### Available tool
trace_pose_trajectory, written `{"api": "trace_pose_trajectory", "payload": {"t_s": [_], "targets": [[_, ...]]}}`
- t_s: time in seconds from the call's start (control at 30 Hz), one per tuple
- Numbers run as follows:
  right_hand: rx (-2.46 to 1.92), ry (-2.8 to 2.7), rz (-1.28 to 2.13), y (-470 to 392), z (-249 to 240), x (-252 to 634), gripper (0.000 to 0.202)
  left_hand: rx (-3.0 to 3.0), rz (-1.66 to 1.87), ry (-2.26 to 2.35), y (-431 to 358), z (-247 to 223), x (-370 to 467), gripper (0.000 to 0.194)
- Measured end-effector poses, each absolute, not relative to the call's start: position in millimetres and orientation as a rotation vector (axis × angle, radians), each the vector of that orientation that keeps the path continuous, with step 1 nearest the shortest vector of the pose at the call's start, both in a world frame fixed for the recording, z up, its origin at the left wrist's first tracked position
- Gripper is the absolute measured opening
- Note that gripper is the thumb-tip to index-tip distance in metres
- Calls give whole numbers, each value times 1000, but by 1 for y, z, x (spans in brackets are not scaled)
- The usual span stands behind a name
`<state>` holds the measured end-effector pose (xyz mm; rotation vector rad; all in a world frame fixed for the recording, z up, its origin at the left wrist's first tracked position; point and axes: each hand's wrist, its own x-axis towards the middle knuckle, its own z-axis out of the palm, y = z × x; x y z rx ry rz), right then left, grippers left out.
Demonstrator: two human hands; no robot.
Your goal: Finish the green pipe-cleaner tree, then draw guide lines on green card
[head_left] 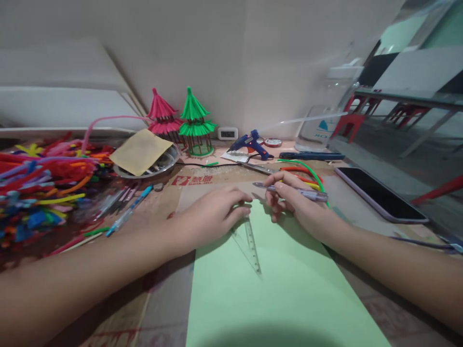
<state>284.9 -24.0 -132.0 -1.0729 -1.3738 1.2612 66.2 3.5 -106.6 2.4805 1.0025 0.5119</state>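
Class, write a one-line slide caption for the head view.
Left hand at a clear triangular ruler on green paper, right hand holding a pen, pink tower and green tower behind.

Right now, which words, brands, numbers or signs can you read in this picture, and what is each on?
"OK": on the clear bottle.
Red print on the cardboard: too blurred to read surely.
White digital display: digits too small.
Glue gun label: too small.
Clear ruler markings: too small.
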Motion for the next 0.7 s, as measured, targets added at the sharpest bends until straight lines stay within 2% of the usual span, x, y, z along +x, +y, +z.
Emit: {"api": "trace_pose_trajectory", "payload": {"t_s": [0.1,0.27,0.57,0.7], "targets": [[-1083,-1376,1234,-25,-131,285,23,2747,460,974,-8,-108,61,29],[-1108,-1382,1214,-24,-129,283,20,2831,397,760,-35,-117,35,37],[-1152,-1448,1159,-24,-132,285,19,2889,353,943,-34,-126,33,45],[-1145,-1459,1159,-25,-132,285,18,2852,272,1001,-28,-121,33,40]]}}
